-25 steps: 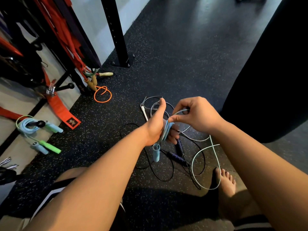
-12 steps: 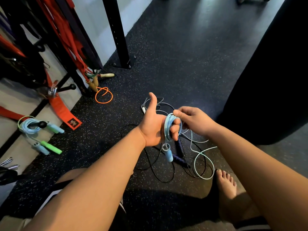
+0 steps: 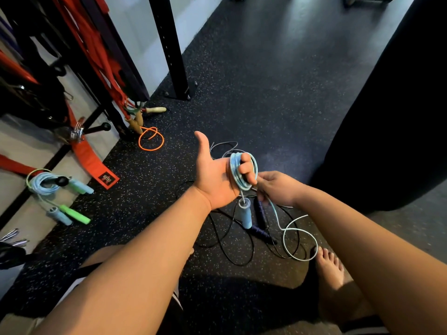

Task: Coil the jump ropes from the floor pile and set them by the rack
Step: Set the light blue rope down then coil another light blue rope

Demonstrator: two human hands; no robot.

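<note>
The light blue jump rope (image 3: 235, 174) is a thin, pale cord wound in several tight turns round the curled fingers of the left hand (image 3: 215, 180), held palm up with the thumb out. Its blue handle (image 3: 245, 213) dangles below. The right hand (image 3: 278, 189) pinches the loose run beside the coil; the rest trails in a loop on the speckled floor (image 3: 242, 81) over a black rope (image 3: 232, 250).

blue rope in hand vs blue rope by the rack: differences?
The hand rope is partly wound round the left hand, tail loose on the floor and pinched by the right hand; the rack rope lies fully coiled, in no hand. Hand rope's handle dangles; rack rope's lie flat. Both are light blue.
</note>
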